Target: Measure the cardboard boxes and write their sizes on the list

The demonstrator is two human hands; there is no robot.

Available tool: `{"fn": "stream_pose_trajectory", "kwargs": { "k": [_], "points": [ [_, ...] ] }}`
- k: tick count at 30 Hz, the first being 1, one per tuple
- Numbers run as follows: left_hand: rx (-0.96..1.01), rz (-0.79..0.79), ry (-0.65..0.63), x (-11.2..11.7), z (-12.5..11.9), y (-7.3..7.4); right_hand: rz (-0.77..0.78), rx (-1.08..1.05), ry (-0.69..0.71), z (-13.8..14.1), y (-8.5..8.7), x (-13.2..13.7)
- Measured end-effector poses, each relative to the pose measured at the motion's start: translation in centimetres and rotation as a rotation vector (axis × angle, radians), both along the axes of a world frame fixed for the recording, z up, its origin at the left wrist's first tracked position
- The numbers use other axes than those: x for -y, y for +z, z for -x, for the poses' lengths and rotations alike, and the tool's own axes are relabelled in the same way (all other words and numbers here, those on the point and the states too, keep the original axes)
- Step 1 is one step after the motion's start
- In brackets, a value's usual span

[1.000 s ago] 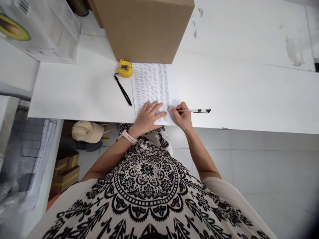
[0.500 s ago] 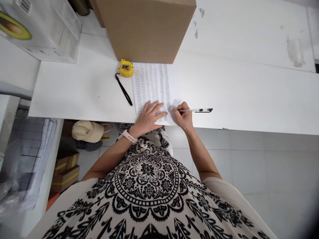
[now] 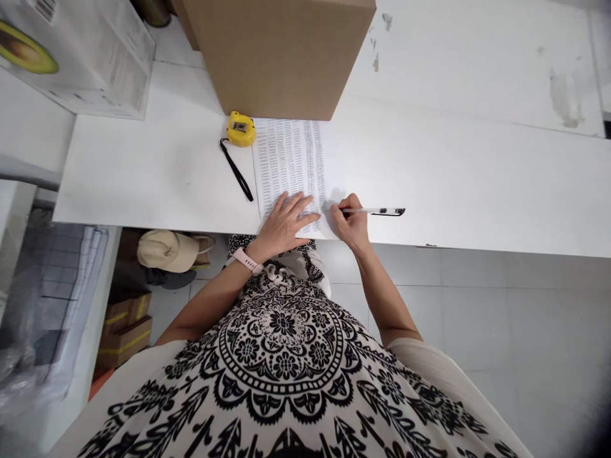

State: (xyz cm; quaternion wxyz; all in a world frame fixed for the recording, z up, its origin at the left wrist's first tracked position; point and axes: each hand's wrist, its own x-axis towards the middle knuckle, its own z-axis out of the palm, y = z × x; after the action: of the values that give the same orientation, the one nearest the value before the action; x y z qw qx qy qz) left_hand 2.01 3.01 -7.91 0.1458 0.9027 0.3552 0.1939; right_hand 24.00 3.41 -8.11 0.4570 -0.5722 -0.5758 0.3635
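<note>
On the white table lies a sheet of paper (image 3: 281, 156) filled with columns of small writing. My left hand (image 3: 285, 222) rests flat across its lower part, fingers spread. In my right hand (image 3: 352, 222) a pen (image 3: 382, 211) with a clear barrel and black cap end is pinched, its tip pointing left at the paper's right-hand columns. Whether the tip touches the paper is too small to tell. A yellow tape measure (image 3: 241, 129) with a black wrist strap (image 3: 237, 170) sits beside the paper's upper left corner.
A large cardboard box (image 3: 286, 60) stands behind the paper, at its top edge. At the far left is a white carton (image 3: 90, 57) with an avocado picture. Below the table's front edge, a beige cap (image 3: 167, 249) and small taped boxes (image 3: 125, 340) show at left.
Almost nothing differs. The pen and my right hand have shifted very slightly left; my left hand keeps its place on the paper.
</note>
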Motion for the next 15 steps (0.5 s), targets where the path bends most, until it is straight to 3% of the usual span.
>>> {"fn": "stream_pose_trajectory", "kwargs": {
  "k": [15],
  "points": [
    [-0.013,-0.032,0.006,0.07,0.0,0.06,-0.002,-0.036,0.018,0.02,0.08,-0.12]
  ]
}}
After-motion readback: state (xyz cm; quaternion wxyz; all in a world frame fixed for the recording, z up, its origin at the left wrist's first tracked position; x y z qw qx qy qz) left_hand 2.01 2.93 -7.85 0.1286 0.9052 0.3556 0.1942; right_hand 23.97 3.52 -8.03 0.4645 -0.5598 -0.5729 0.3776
